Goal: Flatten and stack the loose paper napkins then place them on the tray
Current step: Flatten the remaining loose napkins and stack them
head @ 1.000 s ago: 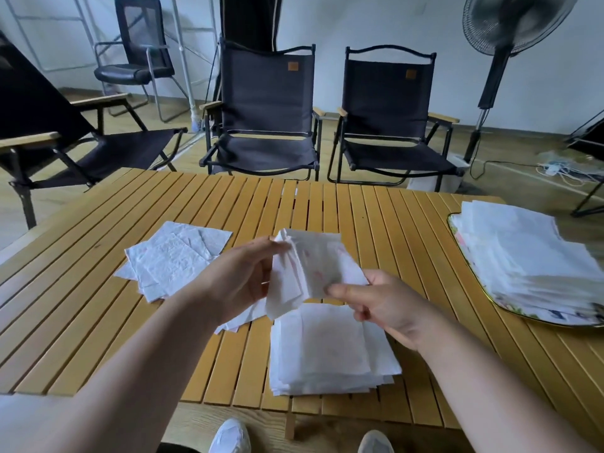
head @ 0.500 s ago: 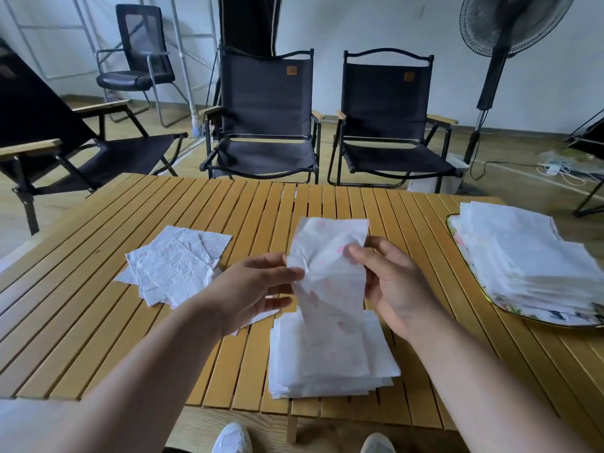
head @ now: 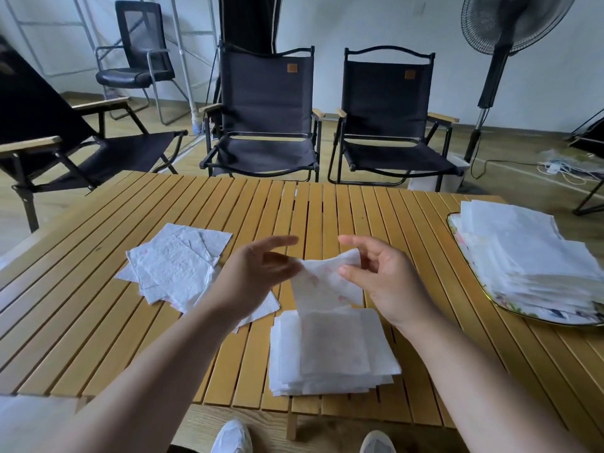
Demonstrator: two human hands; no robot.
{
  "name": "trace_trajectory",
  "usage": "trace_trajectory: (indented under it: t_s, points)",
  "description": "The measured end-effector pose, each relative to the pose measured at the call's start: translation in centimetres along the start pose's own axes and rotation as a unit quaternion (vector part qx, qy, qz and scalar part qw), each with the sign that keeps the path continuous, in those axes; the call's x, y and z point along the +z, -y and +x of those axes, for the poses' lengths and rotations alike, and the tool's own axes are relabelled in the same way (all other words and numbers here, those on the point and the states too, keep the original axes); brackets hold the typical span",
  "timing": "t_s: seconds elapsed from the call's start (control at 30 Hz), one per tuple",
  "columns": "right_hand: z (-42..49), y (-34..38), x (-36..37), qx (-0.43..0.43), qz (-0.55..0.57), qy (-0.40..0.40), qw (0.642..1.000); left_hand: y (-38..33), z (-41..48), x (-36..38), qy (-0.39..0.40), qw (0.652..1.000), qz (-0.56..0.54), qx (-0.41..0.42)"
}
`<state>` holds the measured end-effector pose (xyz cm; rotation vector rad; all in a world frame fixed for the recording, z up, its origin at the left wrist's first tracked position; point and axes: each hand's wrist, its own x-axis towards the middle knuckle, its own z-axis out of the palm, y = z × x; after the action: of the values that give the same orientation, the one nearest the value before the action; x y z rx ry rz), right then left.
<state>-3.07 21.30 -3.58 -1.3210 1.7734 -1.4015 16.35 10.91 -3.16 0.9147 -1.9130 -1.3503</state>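
I hold one white napkin (head: 327, 284) with faint pink print above the table, its lower edge hanging onto the flat stack of napkins (head: 330, 351) near the front edge. My left hand (head: 258, 276) pinches its left top corner, the index finger stretched out. My right hand (head: 382, 276) pinches the right top corner between thumb and fingers. A loose heap of crumpled napkins (head: 176, 266) lies to the left. At the right edge a patterned tray (head: 464, 243) carries a tall pile of napkins (head: 529, 256).
The slatted wooden table (head: 327, 210) spans the view. Black folding chairs (head: 264, 125) stand behind it, another at the far left. A standing fan (head: 503, 44) is at the back right, with cables on the floor. My shoes show below the table's front edge.
The napkin, crumpled between both hands a second ago, has been opened and lowered. It now hangs spread between my hands, just above the front stack.
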Motion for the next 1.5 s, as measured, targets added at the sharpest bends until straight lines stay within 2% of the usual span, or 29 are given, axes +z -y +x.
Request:
trace_trajectory:
  t_s: [0.1,0.33,0.43,0.53,0.63,0.73,0.83,0.93,1.0,1.07,1.13,1.2,1.27,1.37,1.5]
  points:
    - [-0.2,0.3,-0.1,-0.002,-0.03,-0.022,0.999,0.0,-0.1,0.2,-0.017,0.998,0.047,0.038]
    - [-0.1,0.1,-0.1,-0.05,-0.141,-0.079,0.986,0.5,0.3,0.0,-0.045,0.984,0.156,0.069]
    - [0.2,0.3,-0.4,-0.049,-0.105,-0.076,0.99,0.2,0.2,0.1,-0.018,0.996,0.071,0.048]
    - [0.1,0.8,-0.6,0.002,-0.003,-0.037,0.999,-0.2,-0.2,0.1,0.023,0.999,-0.017,0.016]
    - [0.0,0.7,-1.1,0.119,0.033,0.024,0.992,-0.2,-0.2,0.3,0.063,0.995,-0.046,-0.054]
    - [-0.4,-0.2,-1.9,0.228,-0.075,0.13,0.962,-0.1,-0.6,0.5,0.142,0.975,0.054,-0.159]
    - [-0.7,-0.5,-2.0,0.262,-0.201,0.205,0.921,0.3,-0.8,0.7,0.194,0.951,0.121,-0.21]
    - [-0.6,-0.4,-1.2,0.246,-0.305,0.184,0.901,0.5,-0.3,0.5,0.181,0.945,0.162,-0.217]
    - [-0.3,-0.4,-0.3,0.226,-0.319,0.123,0.912,0.6,0.3,-0.4,0.152,0.944,0.178,-0.232]
    - [0.0,-0.1,0.9,0.186,-0.303,0.057,0.933,1.2,0.9,-2.5,0.084,0.947,0.205,-0.233]
    - [0.3,0.4,2.8,0.137,-0.268,0.033,0.953,2.3,1.3,-5.2,-0.009,0.951,0.217,-0.219]
    - [0.4,1.1,5.7,0.091,-0.262,0.055,0.959,3.5,1.2,-7.5,-0.088,0.948,0.205,-0.225]
    - [0.3,1.4,9.1,0.053,-0.286,0.099,0.952,4.5,0.7,-8.9,-0.119,0.94,0.199,-0.249]
    - [0.3,1.1,13.7,0.036,-0.357,0.16,0.92,5.6,-0.1,-9.6,-0.1,0.935,0.198,-0.276]
    - [0.7,0.8,16.5,0.054,-0.43,0.152,0.888,6.2,-0.4,-10.1,-0.093,0.936,0.204,-0.272]
